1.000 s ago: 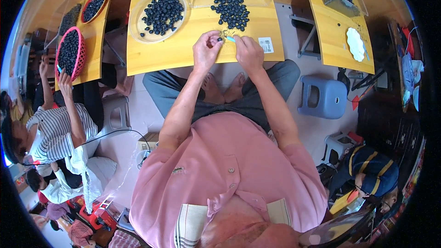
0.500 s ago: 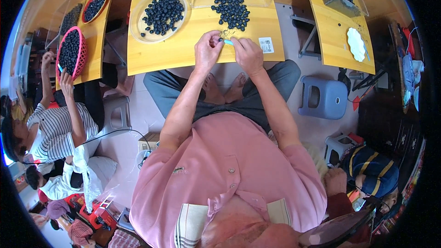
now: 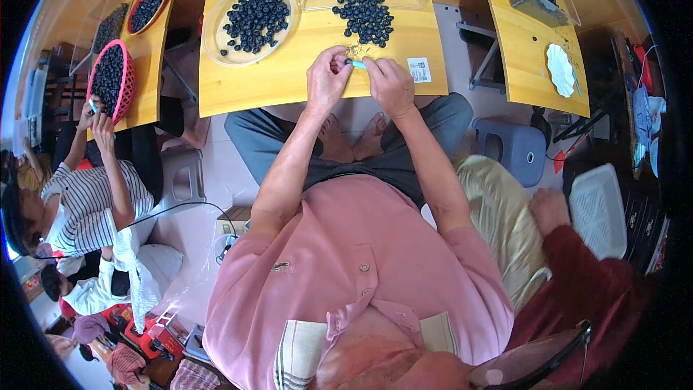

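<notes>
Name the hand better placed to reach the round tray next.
Probably the left hand: it's nearer the round tray and holds a dark piece; the right hand holds a turquoise tool.

Through the head camera I'm seeing a small, round, blue-black berry-like piece (image 3: 348,62) sitting at the fingertips of the left hand (image 3: 328,77), which are partly hiding it. Beside it I'm making out a slim, light-blue, stick-shaped tool (image 3: 359,64), lying nearly level and pointing leftward out of the right hand (image 3: 390,84), whose fingers are covering its other end. The tool's tip is meeting the piece or stopping just beside it; I'm not managing to tell which. Both are showing over the desk's (image 3: 289,84) near part.
</notes>
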Demonstrator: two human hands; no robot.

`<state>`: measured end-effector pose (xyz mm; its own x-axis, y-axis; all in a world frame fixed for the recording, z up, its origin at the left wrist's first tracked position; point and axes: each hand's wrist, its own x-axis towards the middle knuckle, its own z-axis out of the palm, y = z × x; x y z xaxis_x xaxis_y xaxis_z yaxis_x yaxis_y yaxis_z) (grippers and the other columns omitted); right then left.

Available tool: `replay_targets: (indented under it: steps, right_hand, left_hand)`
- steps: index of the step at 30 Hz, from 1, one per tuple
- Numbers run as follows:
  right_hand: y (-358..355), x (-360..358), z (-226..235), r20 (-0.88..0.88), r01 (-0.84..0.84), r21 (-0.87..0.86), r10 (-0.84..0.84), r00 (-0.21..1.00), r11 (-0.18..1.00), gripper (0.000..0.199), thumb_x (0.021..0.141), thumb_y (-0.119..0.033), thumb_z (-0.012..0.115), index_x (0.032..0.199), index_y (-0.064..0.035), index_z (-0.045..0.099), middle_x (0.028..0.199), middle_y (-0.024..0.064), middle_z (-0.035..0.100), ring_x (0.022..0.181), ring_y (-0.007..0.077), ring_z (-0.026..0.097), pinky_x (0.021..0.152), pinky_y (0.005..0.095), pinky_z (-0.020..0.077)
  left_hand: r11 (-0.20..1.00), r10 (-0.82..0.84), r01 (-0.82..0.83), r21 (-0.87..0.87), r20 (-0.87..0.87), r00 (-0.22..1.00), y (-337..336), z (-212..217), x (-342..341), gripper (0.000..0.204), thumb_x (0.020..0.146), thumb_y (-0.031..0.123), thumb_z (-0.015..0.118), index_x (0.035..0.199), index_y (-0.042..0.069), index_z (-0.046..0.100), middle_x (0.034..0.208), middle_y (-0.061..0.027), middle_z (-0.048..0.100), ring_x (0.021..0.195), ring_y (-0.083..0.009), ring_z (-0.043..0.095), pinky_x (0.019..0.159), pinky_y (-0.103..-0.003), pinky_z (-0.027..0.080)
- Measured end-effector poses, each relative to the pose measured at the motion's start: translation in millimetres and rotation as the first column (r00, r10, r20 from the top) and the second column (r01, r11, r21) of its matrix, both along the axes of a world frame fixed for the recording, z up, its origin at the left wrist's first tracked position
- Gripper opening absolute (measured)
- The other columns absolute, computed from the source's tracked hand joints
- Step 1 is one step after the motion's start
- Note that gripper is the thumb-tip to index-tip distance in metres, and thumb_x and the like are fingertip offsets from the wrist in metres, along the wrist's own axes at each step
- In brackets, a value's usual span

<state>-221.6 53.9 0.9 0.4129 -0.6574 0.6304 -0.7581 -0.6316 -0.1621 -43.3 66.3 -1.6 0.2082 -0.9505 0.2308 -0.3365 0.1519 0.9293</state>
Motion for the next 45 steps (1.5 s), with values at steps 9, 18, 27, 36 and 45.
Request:
replay_targets:
  steps: [9,18,27,36,45]
  right_hand:
    - [-1.4,1.6,-2.1,0.020,0.013,0.008,-0.013,1.000,1.000,0.028,0.082,-0.008,0.070,0.110,-0.0098,0.074,0.084,0.0035,0.060,0.079,0.0230,0.066,0.067,0.0379,0.0554]
    - [-6.7,0.6,-6.9,0.020,0.124,0.059,-0.125,0.992,0.991,0.029,0.082,-0.008,0.069,0.111,-0.0100,0.073,0.088,0.0046,0.060,0.083,0.0228,0.066,0.069,0.0386,0.0564]
    - [2.2,-1.1,-11.1,0.145,0.118,0.019,-0.119,0.982,0.993,0.025,0.081,-0.005,0.069,0.106,-0.0087,0.074,0.087,0.0053,0.062,0.083,0.0260,0.067,0.072,0.0400,0.0570]
    - [-2.2,1.6,-1.2,0.197,0.136,0.009,-0.135,0.971,0.991,0.020,0.083,-0.005,0.067,0.102,-0.0076,0.073,0.083,0.0062,0.062,0.081,0.0261,0.067,0.070,0.0406,0.0562]
    - [-0.3,-1.0,-2.7,0.218,0.108,-0.001,-0.105,0.970,0.994,0.018,0.086,-0.007,0.069,0.103,-0.0095,0.073,0.087,0.0051,0.066,0.082,0.0253,0.069,0.071,0.0401,0.0569]
  left_hand:
    - [0.999,-0.029,0.030,0.024,-0.059,0.998,-0.8,-1.0,1.4,0.038,0.087,-0.002,0.080,0.123,0.001,0.068,0.092,-0.0055,0.072,0.079,-0.0113,0.066,0.075,-0.027,0.058]
    - [0.996,-0.012,0.024,0.091,-0.136,0.991,-0.9,1.9,8.6,0.028,0.090,0.001,0.081,0.116,0.001,0.072,0.098,-0.0033,0.070,0.087,-0.0085,0.064,0.082,-0.025,0.054]
    - [0.949,0.198,-0.157,-0.273,0.129,0.972,-12.2,37.9,69.3,0.013,0.092,0.004,0.077,0.105,0.002,0.077,0.094,-0.0089,0.073,0.085,-0.0185,0.068,0.080,-0.032,0.056]
    - [0.929,0.324,-0.128,-0.346,0.599,0.733,-61.9,55.9,145.7,0.021,0.093,0.005,0.075,0.113,0.004,0.077,0.103,-0.0140,0.074,0.087,-0.0255,0.071,0.078,-0.035,0.058]
    - [0.998,0.017,0.013,-0.068,0.416,0.909,-50.3,12.0,46.3,0.020,0.092,0.010,0.073,0.111,0.003,0.077,0.098,-0.0196,0.073,0.087,-0.0324,0.071,0.081,-0.042,0.057]
